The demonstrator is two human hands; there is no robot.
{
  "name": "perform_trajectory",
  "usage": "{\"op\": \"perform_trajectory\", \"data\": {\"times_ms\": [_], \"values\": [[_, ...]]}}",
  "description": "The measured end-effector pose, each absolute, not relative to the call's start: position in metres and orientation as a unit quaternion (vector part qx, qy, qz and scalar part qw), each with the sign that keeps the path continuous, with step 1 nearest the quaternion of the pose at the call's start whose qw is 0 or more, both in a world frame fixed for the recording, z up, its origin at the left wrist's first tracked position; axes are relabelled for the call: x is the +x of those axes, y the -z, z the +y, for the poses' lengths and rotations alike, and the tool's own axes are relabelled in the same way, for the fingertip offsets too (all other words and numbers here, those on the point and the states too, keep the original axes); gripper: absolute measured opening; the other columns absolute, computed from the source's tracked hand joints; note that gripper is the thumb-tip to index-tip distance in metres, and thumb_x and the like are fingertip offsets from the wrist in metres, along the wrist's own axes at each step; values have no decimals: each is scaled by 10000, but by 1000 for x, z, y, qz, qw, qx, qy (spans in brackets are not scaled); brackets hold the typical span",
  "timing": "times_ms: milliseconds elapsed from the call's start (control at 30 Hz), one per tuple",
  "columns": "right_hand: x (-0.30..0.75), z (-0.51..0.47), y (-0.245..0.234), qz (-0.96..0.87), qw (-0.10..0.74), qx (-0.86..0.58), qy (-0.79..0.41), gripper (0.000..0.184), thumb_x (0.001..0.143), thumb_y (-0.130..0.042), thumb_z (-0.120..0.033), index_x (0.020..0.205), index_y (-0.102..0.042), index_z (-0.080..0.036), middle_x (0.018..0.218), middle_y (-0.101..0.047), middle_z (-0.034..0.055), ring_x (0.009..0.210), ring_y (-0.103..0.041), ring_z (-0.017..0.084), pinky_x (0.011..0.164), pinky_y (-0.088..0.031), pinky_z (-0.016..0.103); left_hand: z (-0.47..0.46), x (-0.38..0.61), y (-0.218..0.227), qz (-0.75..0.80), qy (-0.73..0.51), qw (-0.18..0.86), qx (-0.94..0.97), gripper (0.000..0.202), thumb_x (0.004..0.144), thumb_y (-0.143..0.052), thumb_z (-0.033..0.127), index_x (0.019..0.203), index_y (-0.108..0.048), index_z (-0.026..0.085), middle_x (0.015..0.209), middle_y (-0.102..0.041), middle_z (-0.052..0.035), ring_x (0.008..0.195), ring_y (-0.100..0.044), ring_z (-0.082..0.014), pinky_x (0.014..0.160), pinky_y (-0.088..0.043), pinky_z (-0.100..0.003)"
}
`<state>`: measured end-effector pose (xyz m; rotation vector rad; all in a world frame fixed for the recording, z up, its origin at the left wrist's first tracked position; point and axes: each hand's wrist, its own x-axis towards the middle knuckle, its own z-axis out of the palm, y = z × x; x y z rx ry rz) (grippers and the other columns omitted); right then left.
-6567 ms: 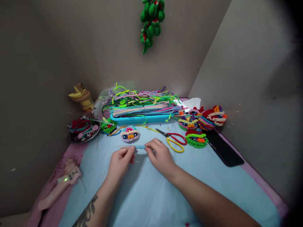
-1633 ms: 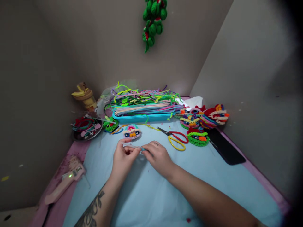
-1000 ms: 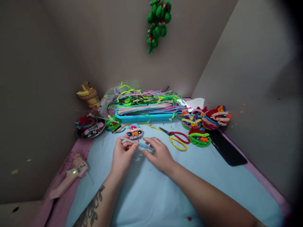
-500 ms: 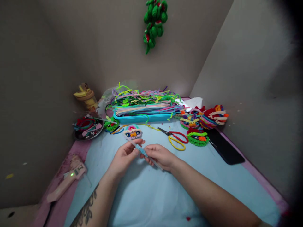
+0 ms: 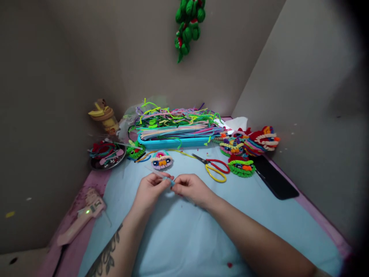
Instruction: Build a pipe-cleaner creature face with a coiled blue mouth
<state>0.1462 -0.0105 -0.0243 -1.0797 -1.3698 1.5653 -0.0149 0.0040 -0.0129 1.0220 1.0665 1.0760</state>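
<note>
My left hand [image 5: 150,188] and my right hand [image 5: 191,187] meet over the light blue table cover [image 5: 201,234], fingertips pinched together. Between them I hold a thin pale stick [image 5: 157,173] with a light blue pipe cleaner [image 5: 172,182] coiled round it. Only a short bit of the blue coil shows between my fingers. Just beyond my hands lies a small pipe-cleaner face [image 5: 162,160] in pink, cream and blue.
A blue tray [image 5: 173,141] piled with coloured pipe cleaners stands at the back. Scissors [image 5: 212,167] and several finished faces [image 5: 241,166] lie right, beside a black phone [image 5: 273,181]. A pink glue gun [image 5: 80,219] lies left, near a metal dish [image 5: 106,156] of scraps.
The stick, tilted towards me half a second ago, is now drawn in between my fingertips, and my hands have closed together over the blue coil.
</note>
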Motion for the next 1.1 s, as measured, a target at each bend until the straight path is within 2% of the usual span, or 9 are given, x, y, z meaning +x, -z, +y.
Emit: {"op": "perform_trajectory", "data": {"times_ms": [133,300,400,567,633,733,833,967,1100], "values": [[145,-12,24,-669,435,-475,-371,150,776,-614,-236,638,-605,-178,614,-561,-22,599,-500,107,590,-377,233,2,-9,13,485,-477,604,415,324,522,-823,322,734,-662,136,716,-724,-55,707,-669,-190,674,-503,-277],[141,-13,23,-774,425,-466,-56,263,832,-494,-161,575,-532,-198,560,-494,-5,603,-469,144,628,-378,272,0,-3,18,485,-501,602,389,329,533,-816,313,759,-657,135,758,-735,-57,675,-652,-163,663,-488,-256],[139,-14,22,-785,394,-477,21,268,831,-489,-153,570,-527,-201,569,-499,14,619,-468,165,612,-373,281,0,-1,19,479,-512,603,381,329,529,-818,301,764,-653,140,735,-733,-48,700,-655,-171,680,-485,-258],[145,-14,25,-762,412,-482,-135,82,843,-557,-220,864,-631,-192,781,-630,38,770,-572,169,711,-432,274,3,-6,18,488,-523,571,404,346,556,-804,348,786,-655,138,764,-726,-58,746,-658,-194,707,-485,-277],[147,-14,24,-738,425,-482,-204,150,829,-595,-264,959,-632,-199,836,-643,37,781,-584,165,708,-439,271,5,-9,18,492,-533,554,409,354,566,-802,361,798,-655,139,759,-717,-53,763,-655,-194,711,-480,-271],[148,-12,21,-695,437,-491,-292,80,815,-586,-247,829,-646,-196,745,-616,11,701,-558,145,642,-417,252,6,-12,17,491,-542,537,421,353,571,-800,376,797,-655,146,753,-709,-46,763,-645,-188,708,-477,-264],[148,-10,18,-627,433,-482,-432,189,826,-547,-299,689,-597,-180,606,-533,-26,574,-484,108,543,-366,224,5,-13,15,465,-512,557,459,351,605,-782,367,866,-679,155,866,-717,-67,821,-639,-198,739,-480,-276],[151,-8,20,-544,395,-441,-595,315,803,-555,-465,697,-570,-168,578,-514,-36,500,-436,83,484,-331,209,2,-12,12,448,-450,594,494,382,668,-744,362,993,-703,165,970,-709,-93,936,-622,-235,807,-472,-313],[153,-7,23,-541,368,-397,-643,395,783,-565,-541,662,-560,-166,567,-524,-29,497,-444,85,481,-326,213,1,-14,13,430,-446,602,504,218,695,-726,341,827,-740,168,1094,-670,-106,1023,-591,-248,854,-456,-313]]}}
